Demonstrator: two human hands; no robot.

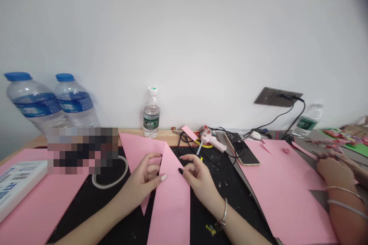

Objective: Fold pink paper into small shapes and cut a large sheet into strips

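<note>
Left hand (142, 181) and right hand (199, 181) raised just apart, palms turned toward each other, fingers loosely curved. Left forearm (92, 224) slants in from lower left, right forearm (240, 229) from lower right, thin metal bangle (223, 214) at right wrist. Right fingertips (180, 171) dark-nailed.

Wooden table (161, 134), black mat (86, 210): pink paper sheets (287, 203), glue gun (211, 140), phone (243, 150).
</note>
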